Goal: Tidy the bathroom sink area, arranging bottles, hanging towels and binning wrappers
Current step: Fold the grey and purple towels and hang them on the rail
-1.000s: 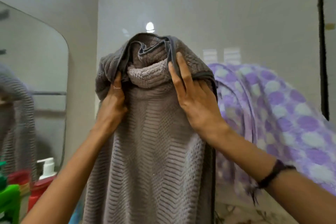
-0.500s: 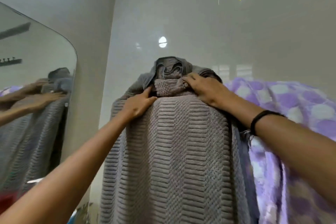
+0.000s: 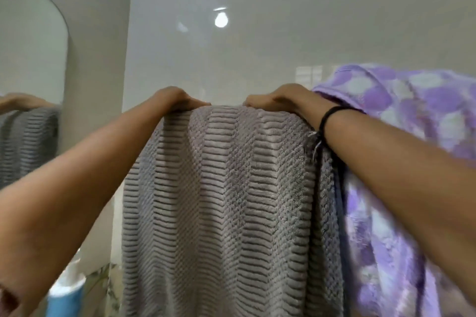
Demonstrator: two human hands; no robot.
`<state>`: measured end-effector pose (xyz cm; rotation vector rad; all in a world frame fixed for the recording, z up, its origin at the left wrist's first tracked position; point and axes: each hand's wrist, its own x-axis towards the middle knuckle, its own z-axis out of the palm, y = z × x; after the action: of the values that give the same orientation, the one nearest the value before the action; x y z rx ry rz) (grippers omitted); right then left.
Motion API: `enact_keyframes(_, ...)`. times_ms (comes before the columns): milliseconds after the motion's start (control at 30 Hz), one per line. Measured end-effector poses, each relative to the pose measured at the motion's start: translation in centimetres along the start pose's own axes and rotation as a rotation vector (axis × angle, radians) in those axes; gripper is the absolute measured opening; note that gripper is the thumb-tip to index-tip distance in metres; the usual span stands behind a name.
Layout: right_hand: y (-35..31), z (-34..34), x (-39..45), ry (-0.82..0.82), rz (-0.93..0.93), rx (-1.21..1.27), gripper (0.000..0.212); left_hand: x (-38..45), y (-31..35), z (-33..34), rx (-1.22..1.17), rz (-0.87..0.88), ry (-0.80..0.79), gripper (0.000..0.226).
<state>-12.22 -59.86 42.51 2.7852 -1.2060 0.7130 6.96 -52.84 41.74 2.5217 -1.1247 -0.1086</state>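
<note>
Grey ribbed towel (image 3: 226, 201) hanging, left hand (image 3: 177, 99) and right hand (image 3: 280, 99) each curled over its top fold, blurred blue container (image 3: 65, 298) below, contents unclear.

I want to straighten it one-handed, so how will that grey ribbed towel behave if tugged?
Likely floppy: the grey ribbed towel hangs in soft folds below the left hand and right hand holding its top. Probably heavyish for cloth; the pile looks thick. A one-sided tug may slide it unevenly against the purple spotted towel beside it.
</note>
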Motion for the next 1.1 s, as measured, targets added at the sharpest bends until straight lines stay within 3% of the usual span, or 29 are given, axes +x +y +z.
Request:
enact_keyframes(67, 0.6, 0.4, 0.5, 0.090, 0.003, -0.102, 0.040, 0.8, 0.8, -0.6, 0.020, -0.045, -0.046, 0.079)
enact_keyframes(267, -0.2, 0.4, 1.8, -0.041, 0.054, -0.127, 0.056, 2.0, 0.2, -0.4, 0.031, 0.044, -0.068, 0.048)
enact_keyframes(367, -0.2, 0.7, 1.2, -0.099, 0.072, -0.069, 0.067, 2.0, -0.2, 0.2, -0.066, 0.221, 0.075, 0.030)
enact_keyframes(467, -1.0, 1.2, 0.4, -0.108, 0.034, -0.041, 0.049, 1.4, -0.3, 1.3, -0.257, 0.434, 0.352, 0.028)
enact_keyframes(500, -1.3, 1.6, 0.2, -0.004, -0.003, -0.070, 0.041, 1.0, -0.7, 1.8, -0.274, 0.475, 0.464, 0.028)
enact_keyframes(567, -1.7, 2.4, -0.9, 0.358, -0.042, -0.126, 0.031, 0.3, -1.9, 3.1, -0.328, 0.464, 0.688, 0.036)
enact_keyframes(633, -2.2, 3.8, -3.2, 0.631, -0.060, -0.092, 0.042, -0.2, -3.3, 4.6, -0.217, 0.457, 0.807, 0.045)
enact_keyframes(700, -2.2, 6.2, -5.4, 0.722, -0.061, -0.087, 0.047, -0.5, -4.9, 6.1, -0.141, 0.507, 0.883, 0.042)
enact_keyframes(767, -1.6, 9.0, -7.3, 0.733, -0.061, -0.150, 0.046, -0.9, -6.7, 7.8, -0.279, 0.483, 0.936, 0.043)
enact_keyframes(833, -0.4, 11.5, -9.7, 0.792, -0.069, -0.158, 0.053, -1.2, -8.4, 9.8, -0.506, 0.380, 0.899, 0.053)
enact_keyframes(900, 0.9, 13.2, -12.2, 0.901, -0.032, -0.036, 0.064, -1.7, -9.9, 11.6, -0.820, 0.375, 0.718, 0.063)
enact_keyframes(967, 1.8, 14.1, -14.1, 0.929, -0.020, 0.232, 0.072, -2.6, -10.9, 13.0, -1.118, 0.406, 0.511, 0.054)
enact_keyframes(1033, 2.1, 14.4, -15.2, 0.878, -0.009, 0.545, 0.078, -3.3, -11.9, 14.1, -1.192, 0.390, 0.448, 0.037)
enact_keyframes(1100, 2.1, 14.4, -15.9, 0.838, 0.065, 0.724, 0.086, -3.7, -12.8, 14.8, -1.276, 0.372, 0.355, 0.038)
